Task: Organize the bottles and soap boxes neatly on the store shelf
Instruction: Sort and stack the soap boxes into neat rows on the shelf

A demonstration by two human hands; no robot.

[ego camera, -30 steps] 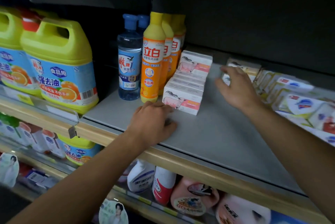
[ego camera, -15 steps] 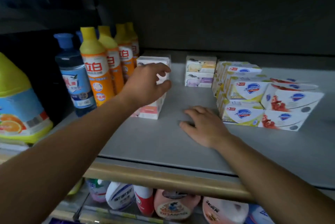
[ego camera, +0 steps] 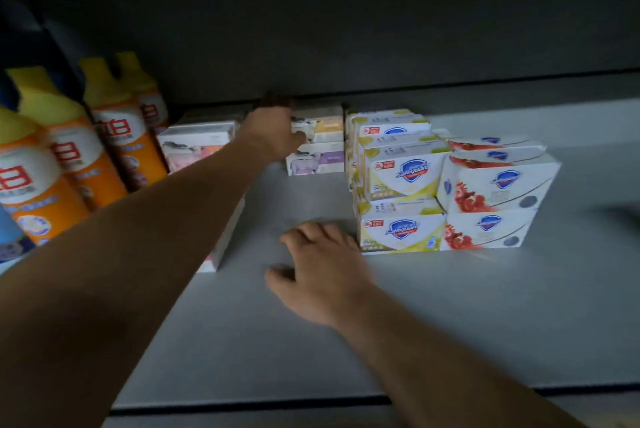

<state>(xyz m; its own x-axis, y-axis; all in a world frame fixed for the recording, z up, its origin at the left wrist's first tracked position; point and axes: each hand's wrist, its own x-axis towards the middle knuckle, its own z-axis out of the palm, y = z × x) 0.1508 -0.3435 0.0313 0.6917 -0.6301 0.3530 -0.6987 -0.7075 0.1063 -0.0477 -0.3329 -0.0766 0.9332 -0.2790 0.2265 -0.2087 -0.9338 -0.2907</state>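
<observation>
While right hand (ego camera: 320, 271) rests released on shelf (ego camera: 450, 316), left hand (ego camera: 273, 133) fingers grasp top soap box (ego camera: 323, 126).

We're looking at orange bottles (ego camera: 114, 150) with yellow caps and white labels, white Safeguard soap boxes (ego camera: 401, 233) showing blue shields and yellow-green trim, others (ego camera: 485, 230) with red fruit print, plus pink-and-white boxes (ego camera: 197, 147), all sitting on a pale grey shelf (ego camera: 415, 323).
</observation>
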